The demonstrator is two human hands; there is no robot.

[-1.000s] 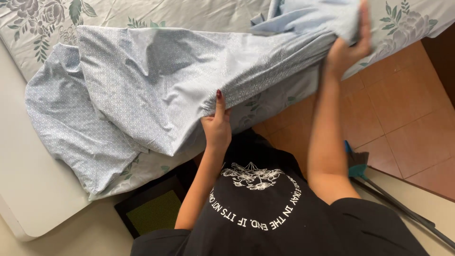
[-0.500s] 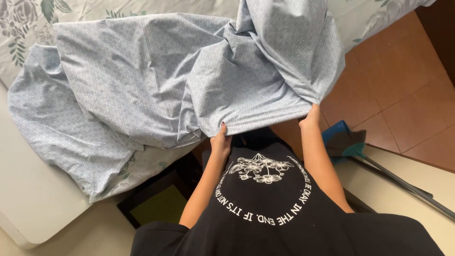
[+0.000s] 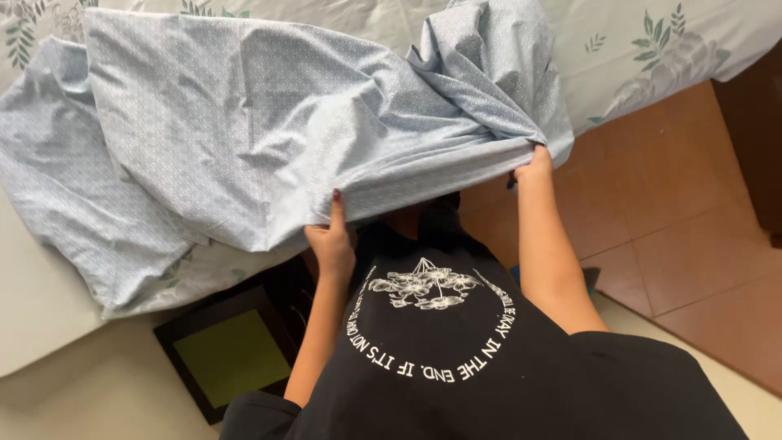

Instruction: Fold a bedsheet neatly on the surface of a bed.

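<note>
Bedroom scene, looking straight down: a bed (image 3: 652, 49) with a white leaf-print cover fills the top of the view, and reddish-brown floor tiles (image 3: 676, 236) run along its near side to the right. Draped over the bed is a big pale blue sheet (image 3: 269, 130) with a tiny dotted pattern, crumpled in loose folds, with one bunched-up hump on the bed's right part and the rest spreading left until it hangs off the near edge.

The person stands right against the bed in a black t-shirt (image 3: 456, 367) with a white flower print. Their left hand (image 3: 332, 240) is closed on the sheet's near hem, thumb up on top of the cloth and the fingers tucked under it. The right hand (image 3: 533, 165) is also gripping the same hem, further right, just below that bunched hump, fingers hidden in the fabric. The hem is stretched fairly straight between the two hands, lifted a bit off the bed's edge.

Down on the floor, left of the person and just off the bed's near edge, sits a flat black square thing with a green middle (image 3: 232, 354), can't tell what it is.
</note>
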